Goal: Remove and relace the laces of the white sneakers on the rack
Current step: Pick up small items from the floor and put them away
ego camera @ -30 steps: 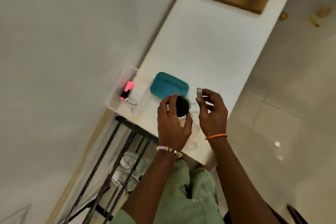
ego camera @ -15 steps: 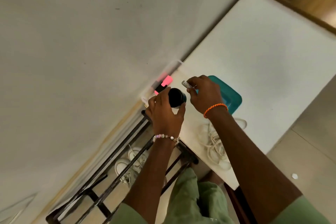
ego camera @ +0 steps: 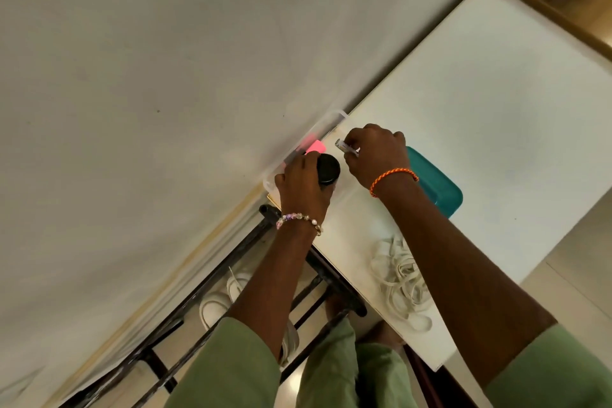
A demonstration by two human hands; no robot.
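Swinging back toward the wall, the view now takes in the black rack [ego camera: 231, 278] with the white sneakers [ego camera: 217, 306] on it, below the clear tray [ego camera: 334, 119]. The pulled-out laces [ego camera: 402, 278] lie heaped on the white table, nearer the person than that tray. Both hands have moved over the tray: the left hand [ego camera: 303, 184] grips a black-capped jar [ego camera: 328, 169], the right hand [ego camera: 374, 152] pinches a small tube [ego camera: 346, 146] (relacing apparently not begun).

A teal lid [ego camera: 440, 185] lay flat on the white table [ego camera: 480, 103]. A clear container [ego camera: 326, 121] holding a pink item [ego camera: 314, 146] stood against the wall [ego camera: 165, 76].
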